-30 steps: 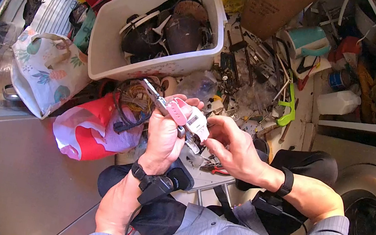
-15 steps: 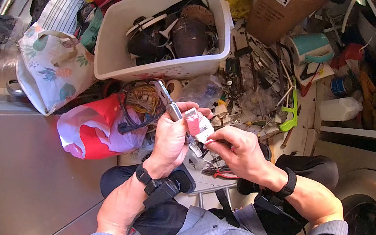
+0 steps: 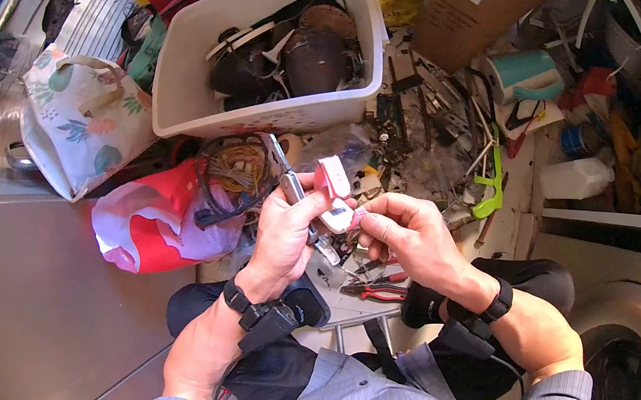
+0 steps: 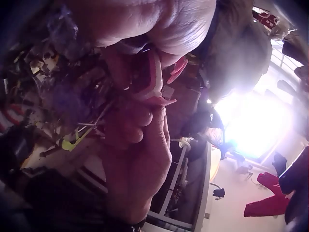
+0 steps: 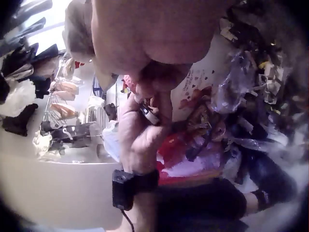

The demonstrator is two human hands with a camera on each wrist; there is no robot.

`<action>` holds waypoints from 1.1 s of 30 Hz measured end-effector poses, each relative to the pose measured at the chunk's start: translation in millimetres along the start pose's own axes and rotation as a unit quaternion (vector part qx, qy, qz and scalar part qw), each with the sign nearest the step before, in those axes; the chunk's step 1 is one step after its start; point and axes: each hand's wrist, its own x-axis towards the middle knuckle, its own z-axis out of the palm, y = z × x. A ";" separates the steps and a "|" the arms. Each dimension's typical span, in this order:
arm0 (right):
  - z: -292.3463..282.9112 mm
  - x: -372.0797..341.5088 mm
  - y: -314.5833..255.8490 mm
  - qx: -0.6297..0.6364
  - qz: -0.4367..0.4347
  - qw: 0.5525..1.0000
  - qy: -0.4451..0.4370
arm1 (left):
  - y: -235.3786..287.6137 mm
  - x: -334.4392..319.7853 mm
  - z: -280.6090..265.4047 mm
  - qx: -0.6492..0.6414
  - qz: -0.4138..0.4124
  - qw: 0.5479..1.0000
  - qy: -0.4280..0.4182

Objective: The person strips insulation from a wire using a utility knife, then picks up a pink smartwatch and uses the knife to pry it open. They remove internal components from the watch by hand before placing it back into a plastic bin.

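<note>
In the head view the left hand (image 3: 288, 224) grips a grey metal folding tool (image 3: 291, 185) and, with thumb and fingers, a small white device (image 3: 336, 217) with a pink strap (image 3: 333, 177) standing up from it. The right hand (image 3: 421, 242) pinches the pink end (image 3: 356, 219) of the device at its right side. The left wrist view shows the right hand (image 4: 135, 164) with its fingertips at the pink-edged device (image 4: 153, 79). Seen from the right wrist, the left hand (image 5: 142, 130) holds the metal tool (image 5: 148, 115) under the other hand.
A white bin (image 3: 262, 118) with dark items stands beyond the hands. Scattered metal parts, a green tool (image 3: 495, 187) and red-handled pliers (image 3: 381, 291) lie on the floor. Bags (image 3: 88, 119) are on the left, a front-loading machine (image 3: 619, 288) on the right.
The pink strap, earlier lying across the device, now stands up at its left end. The right fingers have moved onto the pink end. More of the pliers shows below the hands.
</note>
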 end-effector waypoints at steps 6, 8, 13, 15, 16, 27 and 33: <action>-5.7 3.6 3.2 0.056 -0.005 0.998 0.006 | 4.8 0.3 5.0 -0.008 -0.022 1.000 0.001; -6.5 4.7 4.1 0.080 -0.011 0.997 0.002 | 7.3 -0.8 5.5 -0.034 -0.045 0.998 0.001; -11.6 10.7 9.4 0.189 0.012 0.982 0.011 | 2.6 -2.7 4.1 -0.028 -0.043 0.999 0.004; -11.7 10.8 11.1 0.220 0.021 0.975 0.014 | 1.6 -2.3 7.5 -0.005 -0.033 0.999 0.005; -12.1 11.0 11.9 0.252 0.030 0.967 0.016 | 2.9 -2.8 11.2 -0.009 -0.013 1.000 0.001; -18.9 14.5 9.8 0.302 0.024 0.953 0.031 | 11.9 -11.0 13.2 -0.025 -0.036 0.998 -0.044; -20.3 13.5 8.4 0.295 0.022 0.955 0.029 | 19.1 -21.9 11.7 0.020 -0.096 0.993 -0.065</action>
